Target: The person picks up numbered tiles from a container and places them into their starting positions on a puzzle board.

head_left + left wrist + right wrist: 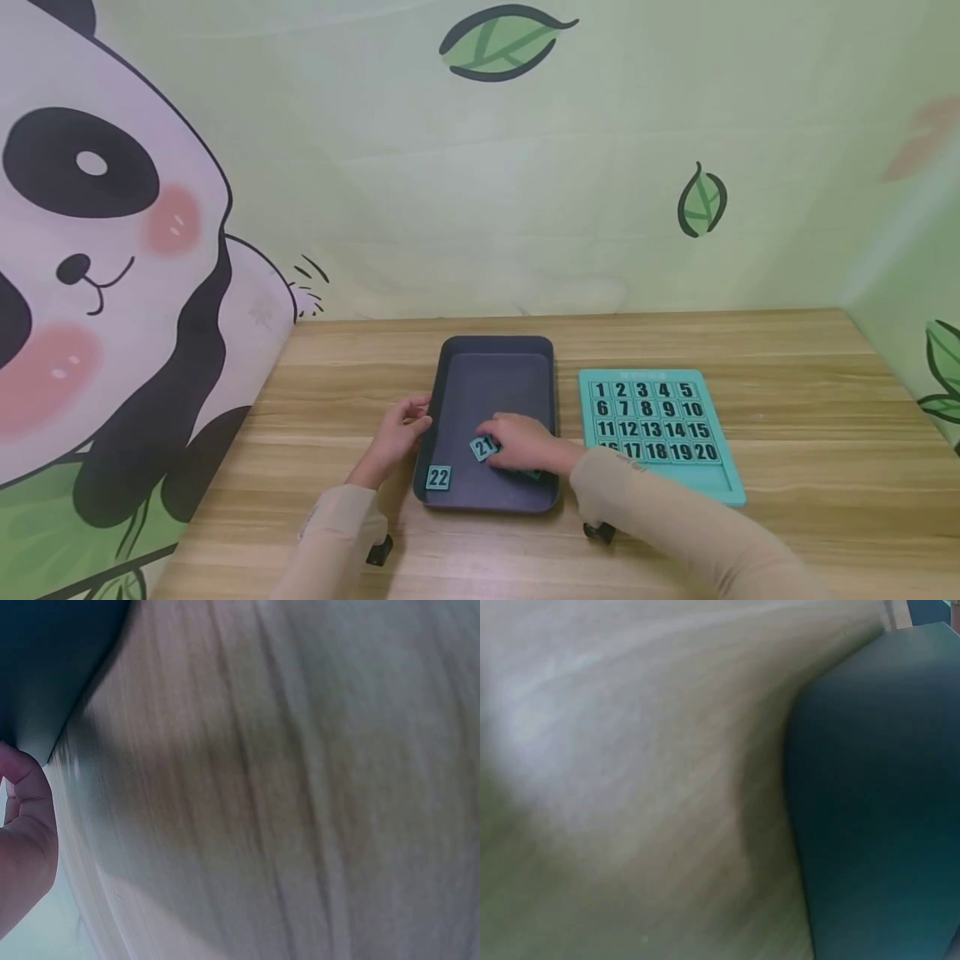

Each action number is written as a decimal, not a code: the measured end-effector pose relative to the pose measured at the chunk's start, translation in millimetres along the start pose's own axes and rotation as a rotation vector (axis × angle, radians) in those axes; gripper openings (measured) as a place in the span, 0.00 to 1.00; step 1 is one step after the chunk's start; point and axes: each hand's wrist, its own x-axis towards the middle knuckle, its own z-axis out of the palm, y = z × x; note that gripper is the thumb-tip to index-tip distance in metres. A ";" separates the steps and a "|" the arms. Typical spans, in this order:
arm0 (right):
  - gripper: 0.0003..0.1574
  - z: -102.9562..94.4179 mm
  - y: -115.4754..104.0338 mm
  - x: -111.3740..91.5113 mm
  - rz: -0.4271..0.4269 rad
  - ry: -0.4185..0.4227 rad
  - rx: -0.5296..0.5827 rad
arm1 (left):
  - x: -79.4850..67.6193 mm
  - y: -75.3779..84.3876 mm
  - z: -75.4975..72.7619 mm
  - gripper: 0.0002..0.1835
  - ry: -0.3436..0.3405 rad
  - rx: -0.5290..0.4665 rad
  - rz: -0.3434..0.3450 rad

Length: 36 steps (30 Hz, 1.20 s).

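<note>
My right hand (522, 442) reaches over the dark blue-grey tray (495, 383) and pinches a teal number tile marked 21 (483, 447) between thumb and fingers. Another tile, marked 22 (438, 477), lies in the tray's near left corner. Part of a further teal tile (531, 474) peeks out under the right hand, its face mostly hidden. On the tray's left side, my left hand (397, 437) holds the rim with thumb and fingers. The left wrist view catches that hand (28, 825) at the tray's edge (56, 667). Only the tray's outer wall (870, 787) shows large in the right wrist view.
Right of the tray lies a teal number board (712, 479) with tiles 1 to 20 in rows and a bare strip along its bottom. My right forearm (660, 508) crosses its near left corner. A wood-grain table (810, 417) meets a panda-printed backdrop (375, 208).
</note>
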 end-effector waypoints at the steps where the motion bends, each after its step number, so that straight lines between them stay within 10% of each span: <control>1: 0.26 0.8 -0.3 0.5 0.003 0.008 -0.002 | -0.2 0.0 -0.1 0.19 -0.002 0.002 0.001; 16: 0.21 0.4 -0.3 1.3 -0.019 0.038 -0.049 | -0.6 2.0 0.8 0.19 0.000 -0.002 -0.008; 36: 0.20 -58.7 4.1 -52.6 -0.084 0.106 0.026 | 0.6 1.3 -0.3 0.19 -0.014 -0.011 -0.016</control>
